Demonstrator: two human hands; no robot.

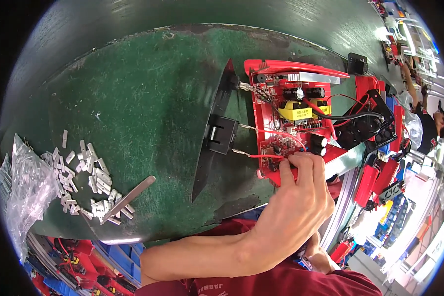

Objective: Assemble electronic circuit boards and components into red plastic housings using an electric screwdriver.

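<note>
An opened red casing (pixel 255 106) holds a circuit board with yellow transformers (pixel 295 113), black capacitors and wires. My left hand (pixel 296 202) reaches over its near edge, fingers curled close together against the casing by the board's near corner; the thumb is hidden. A red wire (pixel 266 156) passes close to these fingertips and leads to a black switch-like block (pixel 223 134) on a black panel (pixel 213 106), standing left of the casing. My right hand (pixel 319 254) is lower down, beyond the table's near edge, partly behind my left arm, its fingers mostly hidden.
Small pale metal pieces (pixel 99 180) lie scattered at the left, with a flat metal strip (pixel 133 196) beside them and a clear plastic bag (pixel 29 182). A black fan part (pixel 372 123) adjoins the casing's right side. More red casings (pixel 367 182) and another person (pixel 431 128) are at right.
</note>
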